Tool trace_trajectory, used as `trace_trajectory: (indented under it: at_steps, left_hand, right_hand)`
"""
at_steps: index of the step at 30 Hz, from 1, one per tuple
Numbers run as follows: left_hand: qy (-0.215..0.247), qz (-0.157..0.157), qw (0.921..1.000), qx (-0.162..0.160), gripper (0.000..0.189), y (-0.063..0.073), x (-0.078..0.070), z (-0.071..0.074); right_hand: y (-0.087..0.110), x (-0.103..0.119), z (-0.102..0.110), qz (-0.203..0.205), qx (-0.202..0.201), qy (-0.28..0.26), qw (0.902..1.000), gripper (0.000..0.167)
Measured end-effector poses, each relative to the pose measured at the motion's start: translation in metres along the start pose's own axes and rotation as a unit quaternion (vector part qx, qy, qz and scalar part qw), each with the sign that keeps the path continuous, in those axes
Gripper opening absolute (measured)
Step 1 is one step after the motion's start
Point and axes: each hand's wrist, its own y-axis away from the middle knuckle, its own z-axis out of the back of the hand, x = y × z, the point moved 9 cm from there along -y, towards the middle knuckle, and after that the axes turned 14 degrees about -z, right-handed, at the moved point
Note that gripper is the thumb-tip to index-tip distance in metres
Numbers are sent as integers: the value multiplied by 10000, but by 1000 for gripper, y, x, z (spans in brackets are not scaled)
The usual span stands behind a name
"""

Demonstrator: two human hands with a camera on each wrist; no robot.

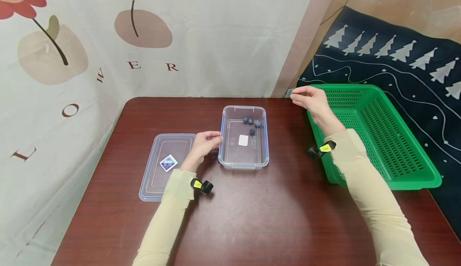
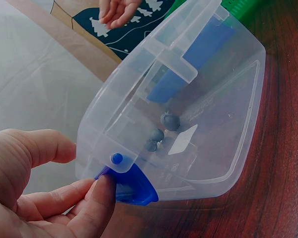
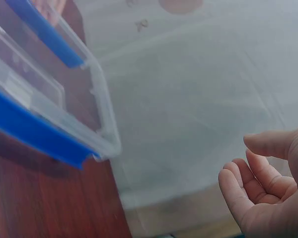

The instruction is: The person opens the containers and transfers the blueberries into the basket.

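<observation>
A clear plastic food container (image 1: 243, 164) with blue side latches stands uncovered on the table. Several blueberries (image 1: 252, 131) lie loose inside it, toward its far right part. My left hand (image 1: 203, 146) is at the container's left side, where its fingertips pinch the swung-out blue latch (image 2: 134, 188). Another finger of that hand reaches to the clear wall. Raised to the right of the container, my right hand (image 1: 312, 102) holds nothing; its fingers are loosely bent, as the right wrist view shows. It is near the far left corner of a green basket (image 1: 414, 186).
The container's clear lid (image 1: 151, 186), with a blue and white label, lies flat on the table at the left, partly behind the left hand. A patterned curtain (image 1: 223, 37) hangs at the table's far edge. Dark cloth with white trees (image 1: 403, 53) lies beyond the green basket.
</observation>
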Motion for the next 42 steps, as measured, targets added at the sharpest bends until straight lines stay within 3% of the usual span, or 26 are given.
trace_trajectory:
  at_steps: [3, 11, 18, 30, 42]
  left_hand:
    - [11, 0, 10000, 11, 34, 0, 0, 0]
    - [1, 40, 10000, 30, 33, 0, 0, 0]
    - [-9, 59, 10000, 23, 33, 1, -1, 0]
    - [-26, 81, 10000, 26, 33, 1, 0, 1]
    - [-82, 130, 9999, 13, 33, 0, 0, 1]
  right_hand:
    - [-4, -5, -17, -48, -62, 296, 9995, 10]
    - [-11, -29, -62, -290, -34, 824, 9962, 23]
    - [-10, -50, -93, -173, 79, 1148, 9932, 22]
    - [-6, -72, -111, 116, -345, 1252, 9915, 24]
    - [1, -86, -127, 86, -874, 2285, 9696, 28]
